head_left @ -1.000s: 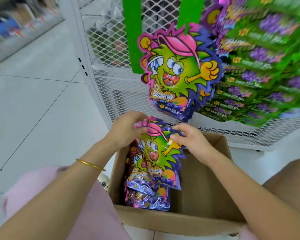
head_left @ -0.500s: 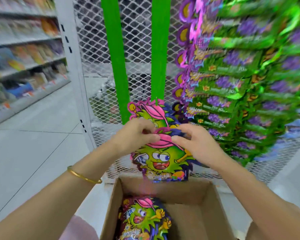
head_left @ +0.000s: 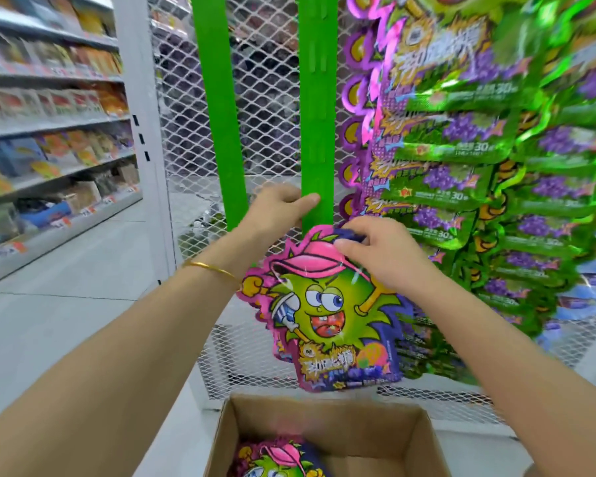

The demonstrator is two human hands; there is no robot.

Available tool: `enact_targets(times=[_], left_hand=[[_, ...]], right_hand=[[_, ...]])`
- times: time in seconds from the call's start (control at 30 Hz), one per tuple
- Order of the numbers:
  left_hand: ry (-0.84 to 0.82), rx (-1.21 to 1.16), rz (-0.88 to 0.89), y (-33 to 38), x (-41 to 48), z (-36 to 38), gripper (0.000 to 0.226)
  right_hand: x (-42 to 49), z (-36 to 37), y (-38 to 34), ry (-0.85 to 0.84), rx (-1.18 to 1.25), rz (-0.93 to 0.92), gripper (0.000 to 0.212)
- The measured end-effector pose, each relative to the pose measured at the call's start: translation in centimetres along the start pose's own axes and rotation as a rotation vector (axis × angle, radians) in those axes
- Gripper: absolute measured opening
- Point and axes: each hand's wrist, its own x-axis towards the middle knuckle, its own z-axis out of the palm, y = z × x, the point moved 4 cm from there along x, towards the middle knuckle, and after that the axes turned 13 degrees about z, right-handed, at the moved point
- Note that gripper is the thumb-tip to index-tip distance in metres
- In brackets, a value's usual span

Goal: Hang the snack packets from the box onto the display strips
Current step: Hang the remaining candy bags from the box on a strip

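Your left hand (head_left: 283,208) grips the low end of the long green plastic strip (head_left: 315,115). Your right hand (head_left: 382,256) pinches the top of the shiny pink-and-green monster snack packet (head_left: 327,318), which hangs straight down just under that strip. Below, the brown cardboard box (head_left: 341,428) holds more packets (head_left: 276,459).

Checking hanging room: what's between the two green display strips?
Head view: only white wire mesh lies between the left strip and right strip; the left hand, gripping the right strip, crosses low. The right hand pinches the packet.
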Motion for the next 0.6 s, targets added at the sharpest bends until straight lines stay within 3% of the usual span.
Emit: enact_targets(times=[0.13,0.33,0.6], left_hand=[[-0.066,-0.003,-0.022,1.1,-0.5,0.1,0.035],[-0.047,-0.047,-0.108,2.5,-0.9,-0.1,0.022],[0.076,-0.096,-0.173,3.0,-1.7,0.1,0.036]], right_hand=[[0.8,-0.4,-1.0,0.108,-0.033,-0.024,0.014],[0.6,-1.8,-2.2,0.304,-0.182,-0.031,0.019],[0.3,-2.2,-2.0,0.364,-0.267,0.04,0.019]])
